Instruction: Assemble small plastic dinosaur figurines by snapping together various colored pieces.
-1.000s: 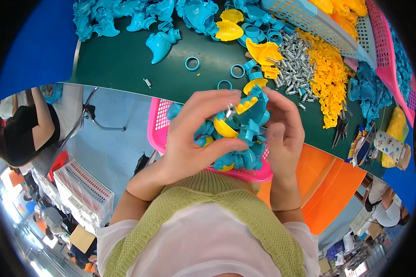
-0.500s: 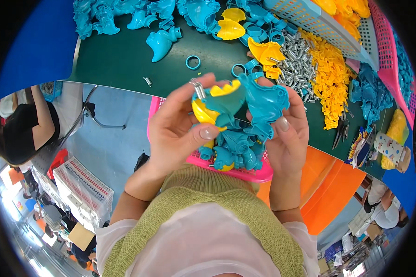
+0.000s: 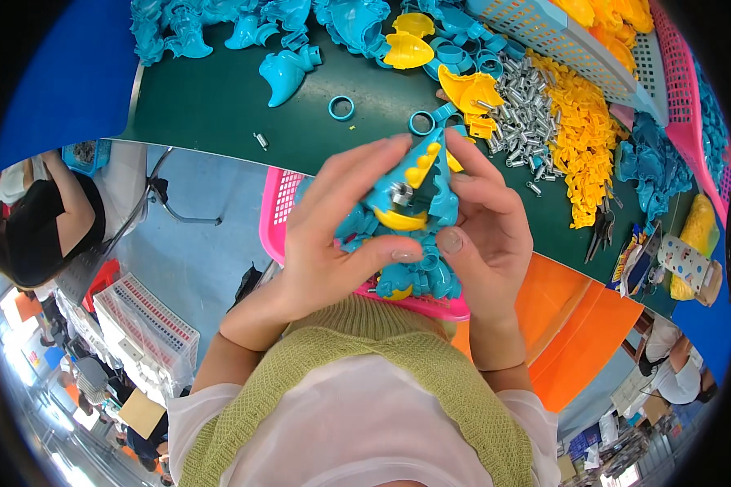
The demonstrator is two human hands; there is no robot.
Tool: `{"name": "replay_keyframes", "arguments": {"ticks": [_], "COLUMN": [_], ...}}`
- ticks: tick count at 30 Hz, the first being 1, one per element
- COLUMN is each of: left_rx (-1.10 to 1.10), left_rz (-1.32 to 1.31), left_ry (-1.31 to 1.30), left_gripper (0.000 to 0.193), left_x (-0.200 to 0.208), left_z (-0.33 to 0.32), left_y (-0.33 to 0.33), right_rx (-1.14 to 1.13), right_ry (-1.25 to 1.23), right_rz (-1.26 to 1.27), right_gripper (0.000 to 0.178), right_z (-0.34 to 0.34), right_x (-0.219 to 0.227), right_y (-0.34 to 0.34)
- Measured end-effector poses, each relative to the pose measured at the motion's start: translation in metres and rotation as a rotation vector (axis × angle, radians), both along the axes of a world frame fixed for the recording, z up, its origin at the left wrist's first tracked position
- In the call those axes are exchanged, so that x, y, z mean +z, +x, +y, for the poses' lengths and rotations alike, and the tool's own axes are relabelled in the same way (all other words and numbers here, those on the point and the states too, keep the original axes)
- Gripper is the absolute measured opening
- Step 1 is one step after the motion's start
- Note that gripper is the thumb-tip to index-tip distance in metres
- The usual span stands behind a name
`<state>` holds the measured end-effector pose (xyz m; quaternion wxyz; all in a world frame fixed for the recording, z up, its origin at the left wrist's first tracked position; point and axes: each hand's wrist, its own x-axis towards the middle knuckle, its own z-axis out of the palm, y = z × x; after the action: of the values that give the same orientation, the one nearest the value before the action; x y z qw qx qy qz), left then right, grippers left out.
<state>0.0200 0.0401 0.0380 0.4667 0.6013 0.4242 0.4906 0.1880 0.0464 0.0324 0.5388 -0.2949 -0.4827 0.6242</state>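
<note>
Between my hands is a blue plastic shell with yellow parts, in two halves brought close together with a gap left along the front. My left hand [image 3: 321,231] is closed on the left shell half [image 3: 384,191], which has a yellow scalloped strip and a yellow lower piece. A small silvery metal cylinder [image 3: 400,194] sits inside the opening. Around the right shell half [image 3: 444,203] curl the fingers and thumb of my right hand [image 3: 491,235]. Directly below them, a pink basket [image 3: 274,231] on my lap holds several blue and yellow pieces [image 3: 396,280].
On the dark green table [image 3: 219,105] lie a blue ring [image 3: 341,107], a blue horn-shaped part [image 3: 286,75], a heap of metal cylinders [image 3: 524,105] and a yellow parts pile [image 3: 581,138]. Pliers [image 3: 599,231] rest near the right edge. Another person [image 3: 61,211] sits at the left.
The two shell halves were apart and have come together, turned more upright. The metal cylinder, earlier at my left fingers, now shows inside the opening. My right hand has shifted inward.
</note>
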Motion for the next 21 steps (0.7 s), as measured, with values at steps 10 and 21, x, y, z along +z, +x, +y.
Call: {"name": "replay_keyframes", "arguments": {"ticks": [10,21], "left_rx": [-0.002,-0.011], "left_rz": [-0.013,0.078], "left_ry": [0.033,0.119], "left_gripper": [0.053,0.052], "left_x": [-0.0028,0.0037], "left_z": [-0.0018,-0.0011], "left_y": [-0.0033,-0.0073], "right_rx": [-0.013,0.007], "right_ry": [0.063,0.085], "right_rz": [-0.072,-0.067], "right_gripper": [0.038,0.043], "right_z": [-0.0019,-0.0016], "right_x": [0.0032,0.0028], "right_y": [0.0015,0.0019]}}
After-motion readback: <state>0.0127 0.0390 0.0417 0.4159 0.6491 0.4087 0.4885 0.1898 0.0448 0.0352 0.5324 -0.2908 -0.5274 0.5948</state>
